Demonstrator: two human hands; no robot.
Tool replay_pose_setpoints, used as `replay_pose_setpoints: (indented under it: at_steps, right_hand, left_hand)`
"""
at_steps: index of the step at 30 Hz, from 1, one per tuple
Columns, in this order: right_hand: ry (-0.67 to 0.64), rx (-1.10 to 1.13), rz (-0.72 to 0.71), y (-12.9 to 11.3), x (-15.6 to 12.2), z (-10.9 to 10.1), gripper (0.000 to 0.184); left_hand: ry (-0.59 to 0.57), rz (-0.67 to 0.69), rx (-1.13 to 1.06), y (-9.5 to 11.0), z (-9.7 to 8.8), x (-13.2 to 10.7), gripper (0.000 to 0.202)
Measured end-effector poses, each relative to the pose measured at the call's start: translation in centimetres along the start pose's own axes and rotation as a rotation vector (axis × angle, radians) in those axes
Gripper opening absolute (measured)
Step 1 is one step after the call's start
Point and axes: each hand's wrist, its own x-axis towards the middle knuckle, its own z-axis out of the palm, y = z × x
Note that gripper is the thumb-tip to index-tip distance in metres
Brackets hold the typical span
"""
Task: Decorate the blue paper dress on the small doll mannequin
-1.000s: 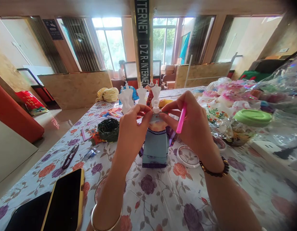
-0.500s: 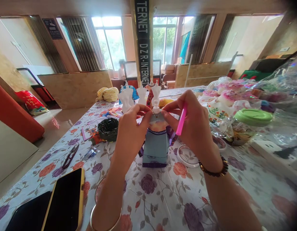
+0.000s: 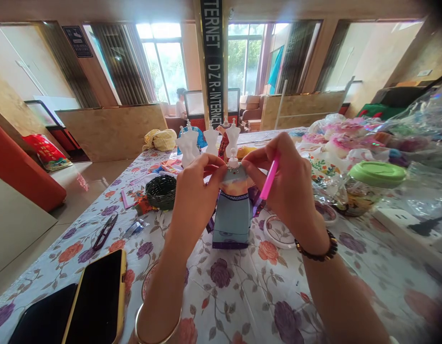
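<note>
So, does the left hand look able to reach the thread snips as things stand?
Probably yes, after leaving the garment: the thread snips lie uncovered on the tablecloth, and the left hand could pass over the packet and dark basket.

We reach both forearms (image 3: 167, 282) forward over the table (image 3: 242, 306), angled inward toward its far edge. Our left hand (image 3: 197, 188), nearer the table's left edge, shows its back to us, thumb and forefinger pinched close. Our right hand (image 3: 288, 186) arches with knuckles raised, thumb and forefinger brought together, other fingers curled in. The two hands' fingertips (image 3: 223, 168) face each other, slightly apart.
</note>
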Motion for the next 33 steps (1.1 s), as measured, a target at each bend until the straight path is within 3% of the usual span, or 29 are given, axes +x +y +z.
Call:
replay_pose_setpoints:
  at_steps: [8,18,33]
  right_hand:
    - [-0.043,0.049,0.001,-0.16,0.01,-0.60,0.035]
    - [-0.061,0.074,0.018,0.15,-0.04,-0.66,0.027]
    - [-0.072,0.049,0.019,-0.08,0.05,-0.70,0.024]
  left_hand:
    - [0.008,0.015,0.039,0.27,-0.06,-0.09,0.010]
    - [-0.036,0.002,0.025,0.81,-0.24,-0.54,0.003]
    - [0.066,0.142,0.267,0.80,0.44,-0.74,0.009]
